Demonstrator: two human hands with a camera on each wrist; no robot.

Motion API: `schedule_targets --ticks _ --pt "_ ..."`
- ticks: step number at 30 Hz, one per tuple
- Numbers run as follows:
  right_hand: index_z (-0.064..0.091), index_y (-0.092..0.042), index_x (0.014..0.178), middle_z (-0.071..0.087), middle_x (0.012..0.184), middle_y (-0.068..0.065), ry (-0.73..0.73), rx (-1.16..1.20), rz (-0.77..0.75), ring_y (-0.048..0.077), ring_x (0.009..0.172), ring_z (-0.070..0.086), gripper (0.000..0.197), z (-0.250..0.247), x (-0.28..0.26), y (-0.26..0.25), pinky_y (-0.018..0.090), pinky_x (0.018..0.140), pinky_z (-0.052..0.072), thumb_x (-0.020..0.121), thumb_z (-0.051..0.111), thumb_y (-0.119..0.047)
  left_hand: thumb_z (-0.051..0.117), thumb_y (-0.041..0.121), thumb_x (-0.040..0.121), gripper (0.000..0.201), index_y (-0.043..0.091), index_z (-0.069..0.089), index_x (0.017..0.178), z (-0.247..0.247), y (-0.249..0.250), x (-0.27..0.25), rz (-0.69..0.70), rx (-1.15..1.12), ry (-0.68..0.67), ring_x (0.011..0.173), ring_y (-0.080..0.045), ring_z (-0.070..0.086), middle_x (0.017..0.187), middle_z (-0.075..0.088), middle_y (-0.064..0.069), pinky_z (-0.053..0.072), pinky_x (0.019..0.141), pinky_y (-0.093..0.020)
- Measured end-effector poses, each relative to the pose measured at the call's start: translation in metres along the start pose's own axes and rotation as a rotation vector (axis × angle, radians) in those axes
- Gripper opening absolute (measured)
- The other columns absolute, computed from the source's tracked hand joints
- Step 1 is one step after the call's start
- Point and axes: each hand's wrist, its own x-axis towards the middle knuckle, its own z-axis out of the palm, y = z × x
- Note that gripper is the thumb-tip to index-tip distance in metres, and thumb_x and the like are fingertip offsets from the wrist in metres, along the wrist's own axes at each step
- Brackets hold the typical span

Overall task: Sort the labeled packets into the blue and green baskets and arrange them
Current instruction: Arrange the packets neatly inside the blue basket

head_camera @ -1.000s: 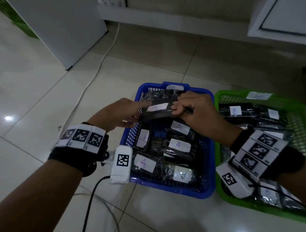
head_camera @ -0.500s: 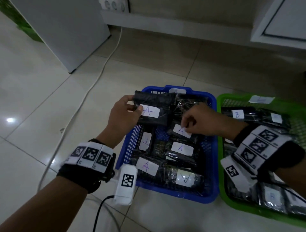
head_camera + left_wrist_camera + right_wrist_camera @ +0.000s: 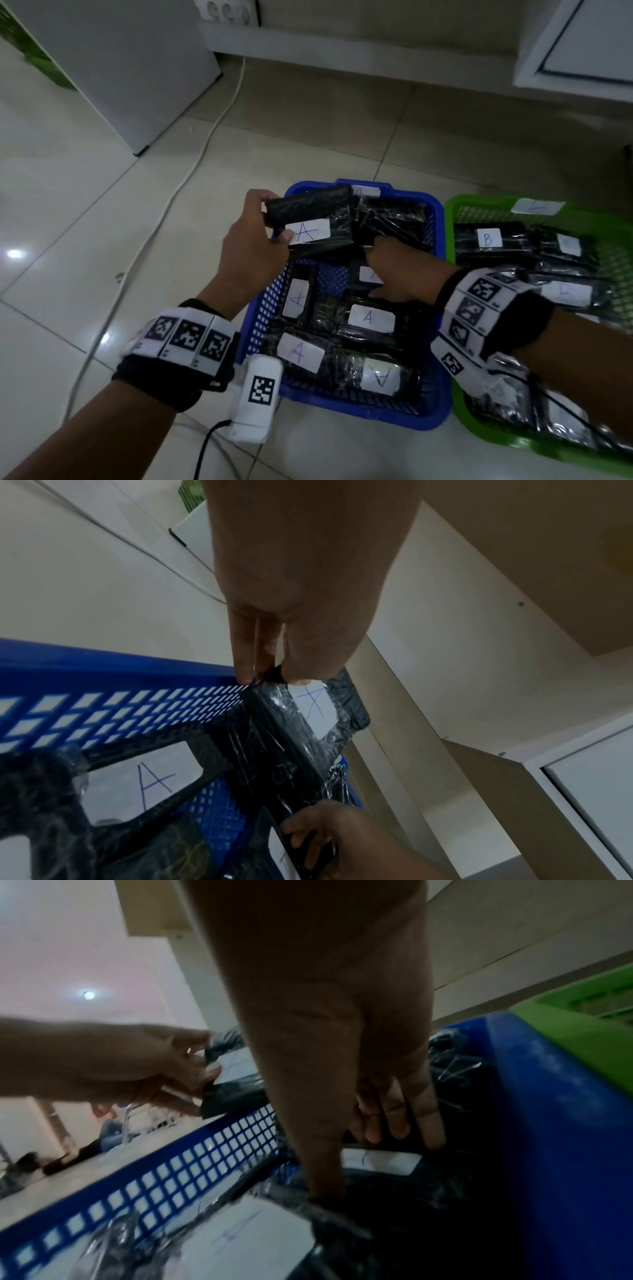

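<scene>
My left hand [image 3: 253, 246] grips a black packet labeled A [image 3: 315, 219] by its left end and holds it over the far left corner of the blue basket [image 3: 342, 406]. The left wrist view shows thumb and fingers pinching that packet [image 3: 318, 710]. My right hand [image 3: 394, 274] reaches into the basket's middle. Its thumb and fingers close round another A packet [image 3: 380, 1160] lying there. Several more A packets fill the blue basket. The green basket [image 3: 454, 209] stands against its right side and holds packets labeled B [image 3: 489, 240].
A white cable [image 3: 191, 164] runs across the tiled floor left of the baskets, toward wall sockets [image 3: 226, 13]. A white cabinet [image 3: 102, 68] stands at the far left, another white unit [image 3: 582, 44] at the far right. A step runs along the back wall.
My right hand let go of the lifted packet and dropped into the blue basket onto another one. The left hand now holds the lifted packet alone, slightly farther left.
</scene>
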Motion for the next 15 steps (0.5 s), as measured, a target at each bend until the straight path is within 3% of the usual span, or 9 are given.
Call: schedule_targets --ticks 2,6,11,13,15 --pt "0.053 -0.013 0.089 0.048 0.112 0.012 -0.005 0.037 -0.014 0.021 0.094 0.045 0.030 -0.002 0.001 0.005 0.025 0.072 0.037 0.081 0.072 -0.034 0.066 0.008 0.089 0.057 0.037 0.038 0.129 -0.001 -0.001 0.001 0.056 0.007 -0.037 0.084 -0.016 0.067 0.098 0.065 0.012 0.051 0.072 -0.031" --pt "0.053 -0.007 0.113 0.059 0.110 0.012 0.024 0.110 -0.081 0.025 0.094 0.059 0.036 0.004 -0.005 0.003 0.025 0.069 0.041 0.084 0.067 -0.023 0.061 0.003 0.090 0.054 0.037 0.046 0.128 0.001 -0.001 0.009 0.127 0.025 -0.099 0.098 -0.016 0.062 0.111 0.063 0.012 0.053 0.082 -0.032" --pt "0.068 -0.007 0.098 0.065 0.089 0.008 0.005 0.152 -0.046 0.019 0.074 0.061 0.016 -0.023 -0.018 0.013 0.035 0.066 0.054 0.087 0.057 -0.009 0.054 -0.001 0.092 0.048 0.034 0.048 0.125 0.005 0.002 0.017 0.170 0.063 -0.170 0.085 -0.010 0.062 0.100 0.064 0.004 0.047 0.069 -0.021" --pt "0.070 -0.016 0.100 0.066 0.084 -0.003 -0.054 0.238 -0.056 0.011 0.074 0.061 0.016 -0.047 -0.026 0.021 0.032 0.068 0.052 0.088 0.061 -0.011 0.053 -0.003 0.092 0.046 0.031 0.048 0.123 0.006 0.003 0.019 0.199 0.083 -0.199 0.082 -0.011 0.061 0.100 0.063 0.003 0.047 0.066 -0.023" --pt "0.069 -0.023 0.105 0.065 0.088 -0.009 -0.064 0.318 -0.042 0.007 0.082 0.061 0.017 -0.071 -0.033 0.029 0.027 0.073 0.049 0.090 0.064 -0.016 0.052 -0.004 0.092 0.045 0.030 0.049 0.122 0.010 0.005 0.019 0.216 0.088 -0.254 0.086 -0.017 0.062 0.103 0.063 0.001 0.050 0.073 -0.032"
